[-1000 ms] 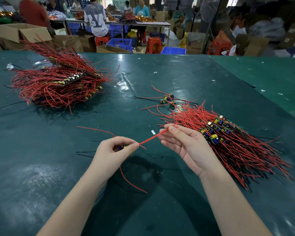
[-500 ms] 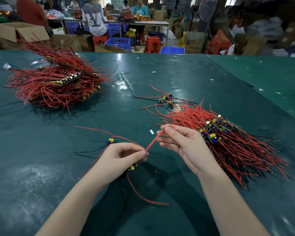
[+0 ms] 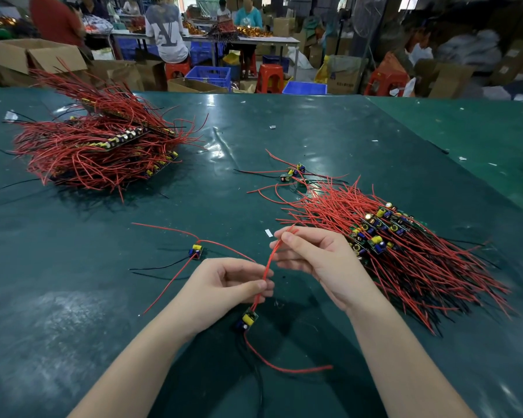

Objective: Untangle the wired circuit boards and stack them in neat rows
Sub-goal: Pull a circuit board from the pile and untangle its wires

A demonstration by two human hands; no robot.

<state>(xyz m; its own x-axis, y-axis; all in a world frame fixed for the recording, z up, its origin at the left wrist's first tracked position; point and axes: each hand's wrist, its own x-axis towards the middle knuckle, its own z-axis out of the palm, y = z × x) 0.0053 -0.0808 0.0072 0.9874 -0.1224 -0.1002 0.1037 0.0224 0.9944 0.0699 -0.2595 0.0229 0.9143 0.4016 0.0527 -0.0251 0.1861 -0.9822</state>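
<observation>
Fingers of both hands are pinched on one red wire [image 3: 268,268]: the left hand [image 3: 224,285] grips it low between thumb and curled fingers, and the right hand [image 3: 320,260] holds its upper end between thumb and forefinger, the tip poking out just above. From the left hand's pinch the wire drops to a small circuit board [image 3: 248,318] hanging just below, a green board with a yellow part and blue parts on it. Another red lead curls away from that board toward the near right, and dark wires trail off near it.

A second loose board [image 3: 197,251] lies flat on the green table [image 3: 329,137] just left of the left hand, with red leads spreading far-left, toward the right and near-left, and black ones running left.

To the right of the hands sits the stacked pile [image 3: 384,233], boards with yellow and blue parts lined up in rows, red and black wires fanning both ways. A few loose boards [image 3: 293,173] rest at its far end. Far left lies the tangled heap [image 3: 97,143], a thick mass of red wire with boards showing through.

Beyond the table are cardboard boxes [image 3: 34,55], blue crates [image 3: 209,75] and red stools [image 3: 271,76].
</observation>
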